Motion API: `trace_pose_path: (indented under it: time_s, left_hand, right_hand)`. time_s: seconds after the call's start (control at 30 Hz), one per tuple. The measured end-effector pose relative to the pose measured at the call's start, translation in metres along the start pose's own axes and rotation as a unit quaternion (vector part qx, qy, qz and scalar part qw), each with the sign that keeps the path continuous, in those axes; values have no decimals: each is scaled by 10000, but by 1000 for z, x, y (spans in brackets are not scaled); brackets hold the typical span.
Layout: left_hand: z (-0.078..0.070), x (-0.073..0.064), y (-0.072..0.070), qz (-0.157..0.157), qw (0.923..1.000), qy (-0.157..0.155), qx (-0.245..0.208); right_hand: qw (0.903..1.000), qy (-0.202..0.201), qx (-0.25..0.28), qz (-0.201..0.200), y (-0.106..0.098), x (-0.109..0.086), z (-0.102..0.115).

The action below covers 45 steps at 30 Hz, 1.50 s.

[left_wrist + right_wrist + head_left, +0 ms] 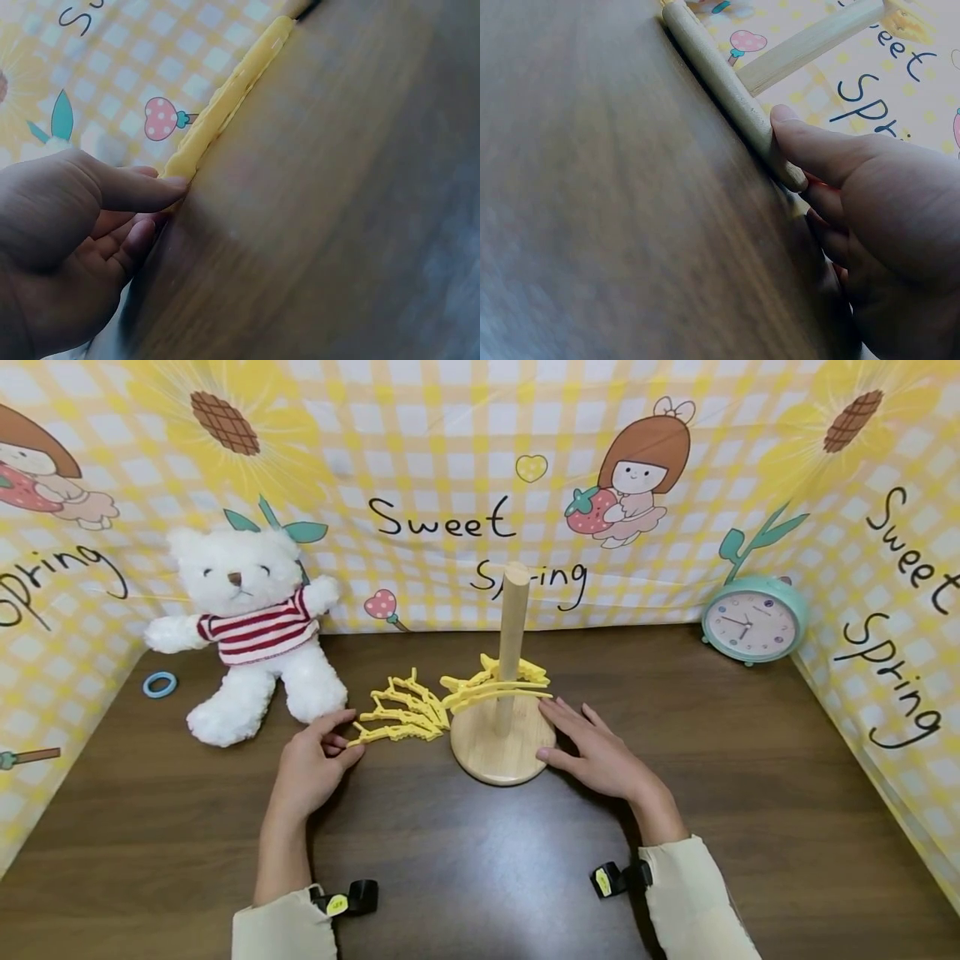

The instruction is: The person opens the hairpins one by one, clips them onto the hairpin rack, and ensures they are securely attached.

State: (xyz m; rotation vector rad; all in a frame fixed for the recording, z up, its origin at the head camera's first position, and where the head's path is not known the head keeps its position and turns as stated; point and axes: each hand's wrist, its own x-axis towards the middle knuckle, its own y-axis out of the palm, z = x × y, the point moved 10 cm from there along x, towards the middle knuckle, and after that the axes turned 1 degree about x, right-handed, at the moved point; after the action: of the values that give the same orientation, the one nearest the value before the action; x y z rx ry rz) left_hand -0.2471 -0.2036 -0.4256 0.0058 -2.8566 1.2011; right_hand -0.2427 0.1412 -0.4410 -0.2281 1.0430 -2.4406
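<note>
Several yellow alligator-style hair clips [405,717] lie fanned on the table, left of a round wooden stand [502,767] with an upright post. More yellow clips [491,693] lie around the post, partly hidden behind it. My left hand [309,770] pinches the outer end of the nearest clip [225,105] between thumb and fingers. On the other side, my right hand [606,762] touches the right edge of the stand's base [724,86], thumb on the rim and fingers extended beside it. Its lower fingers are partly hidden in the right wrist view.
A white teddy bear [258,618] in a striped shirt sits at the back left, close to the left hand. Left of it lies a blue ring [160,685]. A mint-green alarm clock [753,620] stands at the back right. Patterned cloth [442,435] walls in the table.
</note>
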Motion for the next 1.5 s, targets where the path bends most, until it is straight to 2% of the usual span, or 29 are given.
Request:
trace_pose_path:
  time_s: [0.23,0.4,0.5,0.63,0.77,0.9,1.0,1.13,1.23,1.37,1.4,1.5]
  left_hand:
    - [-1,4,4,69,10000,1,-29]
    - [-3,2,0,154,9995,149,-213]
    - [-3,-2,-4,154,9987,236,-424]
    - [-2,-4,-9,-49,9961,210,-853]
    - [-3,-5,-14,-288,9881,172,-1502]
    - [-9,-5,-19,-539,9740,263,-2184]
    - [-12,-4,-24,-826,9597,282,-2673]
    - [-21,-3,-32,-1295,9320,447,-3356]
    - [-33,-2,-39,-1608,9059,800,-3834]
    - [-51,-5,-47,-1852,8764,1208,-4279]
    - [-54,-6,-49,-1881,8716,1270,-4345]
    - [-65,-8,-50,-1903,8667,1349,-4410]
  right_hand:
    - [10000,8,-46,-17,-4,0,-3]
    - [10000,-19,-71,20,-3,1,-2]
    - [10000,-3,-29,37,1,1,-1]
    - [10000,-14,9,3,3,0,0]
    - [10000,-43,16,-40,3,0,0]
    - [9999,-66,10,-78,2,1,-1]
    - [10000,-70,12,-66,2,2,-1]
    - [10000,-61,-3,-40,0,2,-1]
    - [10000,-25,-25,-43,-2,3,-1]
    - [10000,24,-25,27,-1,3,-2]
    - [10000,21,-20,42,0,2,-2]
    - [10000,-25,8,5,1,1,-1]
